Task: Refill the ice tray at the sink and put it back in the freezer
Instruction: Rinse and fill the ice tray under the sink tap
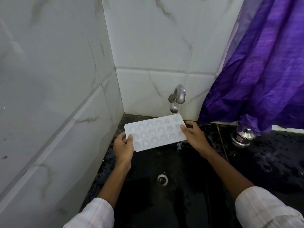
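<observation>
White plastic ice tray (155,133) with rows of moulded pockets is held over the black stone sink (184,162). Its far right corner lies directly beneath the chrome wall tap (178,97), and a thin stream of water lands there. The left grip (122,146) is clamped on the tray's left short end, thumb on the top rim. The right grip (195,137) is clamped on the right end, thumb on top and fingers curled round the far edge. Water dribbles off the tray's near right corner into the sink, beyond the round metal drain (162,179). On the black speckled worktop (276,155) to the right stands a small lidded steel pot (243,136), just below a hanging purple cloth (263,63). White marble-veined wall tiles (148,38) line the corner.
</observation>
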